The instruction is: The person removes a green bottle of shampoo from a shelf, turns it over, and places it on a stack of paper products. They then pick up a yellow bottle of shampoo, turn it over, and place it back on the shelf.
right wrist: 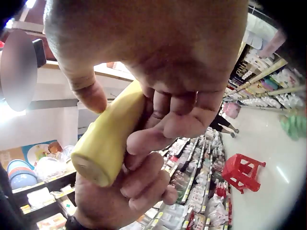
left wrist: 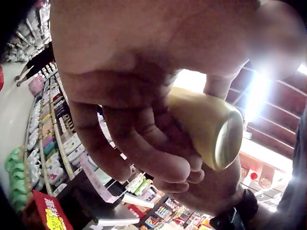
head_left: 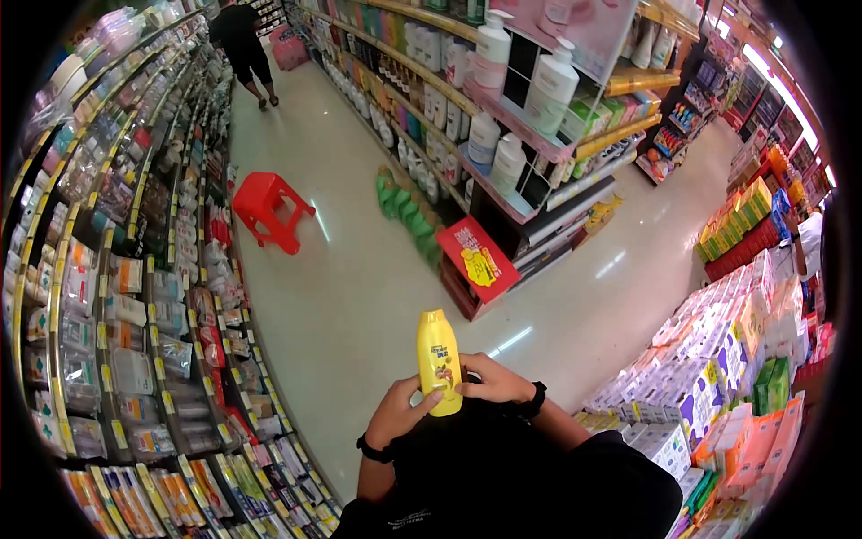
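Note:
A yellow bottle (head_left: 438,359), shaped like a shampoo bottle, stands nearly upright in front of the chest, its printed label facing up toward the head camera. My left hand (head_left: 400,409) grips its lower left side, thumb across the front. From the other side my right hand (head_left: 492,379) holds it too, with the thumb tip on the label. In the left wrist view, curled fingers (left wrist: 163,165) lie behind the bottle (left wrist: 206,127), and its base shows. The right wrist view has the fingers of both hands meeting behind the yellow bottle (right wrist: 108,139).
Packed shelves (head_left: 135,296) line the left side. A red stool (head_left: 269,211) stands on the aisle floor. Ahead is a shelf end with pump bottles (head_left: 549,85) and a red box (head_left: 478,259) below. Stacked cartons (head_left: 700,368) fill the right. A person (head_left: 242,40) is farther up the aisle.

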A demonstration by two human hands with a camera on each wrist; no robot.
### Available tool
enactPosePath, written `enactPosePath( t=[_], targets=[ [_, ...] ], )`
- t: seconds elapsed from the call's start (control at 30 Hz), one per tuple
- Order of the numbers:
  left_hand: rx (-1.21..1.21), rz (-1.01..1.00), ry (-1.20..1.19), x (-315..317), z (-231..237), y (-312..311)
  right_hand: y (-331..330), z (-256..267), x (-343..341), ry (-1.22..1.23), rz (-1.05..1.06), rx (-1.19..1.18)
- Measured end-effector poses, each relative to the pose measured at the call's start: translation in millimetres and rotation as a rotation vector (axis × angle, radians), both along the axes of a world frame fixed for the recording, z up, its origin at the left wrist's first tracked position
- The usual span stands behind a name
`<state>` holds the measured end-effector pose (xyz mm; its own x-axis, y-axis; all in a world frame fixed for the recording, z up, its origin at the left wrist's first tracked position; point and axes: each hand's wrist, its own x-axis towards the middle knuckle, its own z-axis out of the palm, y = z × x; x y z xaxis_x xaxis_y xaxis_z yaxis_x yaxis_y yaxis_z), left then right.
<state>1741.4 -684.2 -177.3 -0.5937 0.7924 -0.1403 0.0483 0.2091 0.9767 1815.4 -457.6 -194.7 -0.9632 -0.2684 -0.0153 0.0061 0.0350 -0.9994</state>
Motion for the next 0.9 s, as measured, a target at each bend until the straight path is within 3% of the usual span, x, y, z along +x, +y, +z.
enactPosePath(
  t=[0.37, 0.5, 0.67, 0.73, 0.9],
  targets=[
    [0.014, -0.092, 0.023, -126, -18, 0, -2, -13, -110, 0.065, -0.031, 0.019],
    [-0.270, -0.277, 0.313, -207, 2, 14, 10, -22, -179, 0.021, -0.008, 0.009],
    [-0.181, -0.371, 0.316, -291, 27, 35, 30, 14, -280, 0.071, 0.160, -0.051],
    [-0.236, -0.368, 0.216, -323, 27, 43, 40, 13, -318, 0.026, 0.168, 0.006],
    [-0.169, -0.324, 0.247, -399, 17, 59, 52, 3, -395, 0.084, 0.055, -0.060]
  ],
)
